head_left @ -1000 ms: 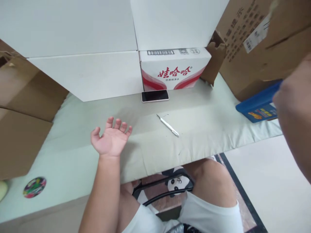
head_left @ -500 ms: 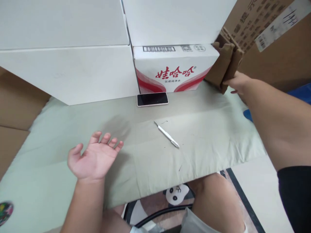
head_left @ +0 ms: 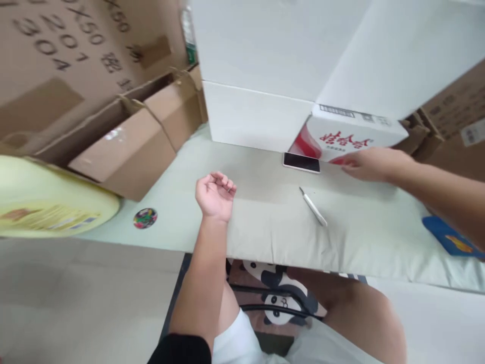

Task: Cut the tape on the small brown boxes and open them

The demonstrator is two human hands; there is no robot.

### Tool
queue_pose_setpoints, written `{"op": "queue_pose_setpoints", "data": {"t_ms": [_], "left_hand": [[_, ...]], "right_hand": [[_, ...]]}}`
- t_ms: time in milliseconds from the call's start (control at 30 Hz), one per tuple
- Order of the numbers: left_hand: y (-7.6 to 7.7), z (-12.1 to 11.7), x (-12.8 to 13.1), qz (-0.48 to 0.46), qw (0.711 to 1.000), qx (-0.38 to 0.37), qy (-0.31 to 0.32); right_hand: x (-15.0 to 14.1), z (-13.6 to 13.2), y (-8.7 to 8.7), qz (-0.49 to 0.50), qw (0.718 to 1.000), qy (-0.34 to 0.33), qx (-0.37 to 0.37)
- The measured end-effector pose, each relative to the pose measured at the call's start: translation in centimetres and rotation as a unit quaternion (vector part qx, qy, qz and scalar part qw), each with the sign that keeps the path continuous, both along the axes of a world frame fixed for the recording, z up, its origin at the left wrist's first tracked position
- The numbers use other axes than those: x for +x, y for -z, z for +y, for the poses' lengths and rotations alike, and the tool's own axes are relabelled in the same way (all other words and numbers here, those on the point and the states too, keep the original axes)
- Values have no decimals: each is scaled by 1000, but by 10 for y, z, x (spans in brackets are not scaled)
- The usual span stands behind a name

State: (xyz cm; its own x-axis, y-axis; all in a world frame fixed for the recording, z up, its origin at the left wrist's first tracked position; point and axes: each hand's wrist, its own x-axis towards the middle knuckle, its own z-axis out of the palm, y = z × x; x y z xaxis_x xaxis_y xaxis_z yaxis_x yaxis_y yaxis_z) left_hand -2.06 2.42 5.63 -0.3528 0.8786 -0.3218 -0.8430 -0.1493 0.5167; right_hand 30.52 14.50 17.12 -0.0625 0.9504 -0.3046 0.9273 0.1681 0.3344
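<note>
My left hand is raised over the green cloth, palm up, fingers loosely curled and apart, holding nothing. To the right, my right hand reaches across the front of a white carton with red lettering; its fingers are blurred, and whether they touch the carton I cannot tell. A phone with a dark screen lies at the carton's foot. Between the hands and nearer to me is a white pen-like tool with a thin metal tip, flat on the cloth.
White panels rise behind the cloth. At left stand an open cardboard box, a yellow container and a round colourful disc. Brown cardboard and a blue item are at right.
My right hand has left the brown cardboard at the right and moved left before the white carton. My left hand's fingers are more curled. The view has turned left.
</note>
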Motion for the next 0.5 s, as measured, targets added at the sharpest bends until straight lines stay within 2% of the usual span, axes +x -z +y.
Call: {"op": "queue_pose_setpoints", "data": {"t_ms": [67, 167, 300, 367, 433, 500], "left_hand": [[0, -7, -21, -6, 998, -24, -63], [1, -17, -49, -30, 990, -27, -132], [4, -26, -77, -9, 979, -7, -206], [4, -29, -87, 19, 970, 5, -240], [4, -33, -97, 45, 962, 11, -270], [1, -39, -106, 63, 954, 9, -292]], "right_hand": [[-74, -13, 1, 11, 997, -76, -18], [-181, -26, 16, 56, 975, -211, -29], [-312, -32, 36, 195, 895, -402, 5], [-368, -33, 40, 242, 855, -458, 38], [-414, -34, 38, 258, 827, -496, 58], [-446, -34, 33, 235, 820, -518, 61]]}}
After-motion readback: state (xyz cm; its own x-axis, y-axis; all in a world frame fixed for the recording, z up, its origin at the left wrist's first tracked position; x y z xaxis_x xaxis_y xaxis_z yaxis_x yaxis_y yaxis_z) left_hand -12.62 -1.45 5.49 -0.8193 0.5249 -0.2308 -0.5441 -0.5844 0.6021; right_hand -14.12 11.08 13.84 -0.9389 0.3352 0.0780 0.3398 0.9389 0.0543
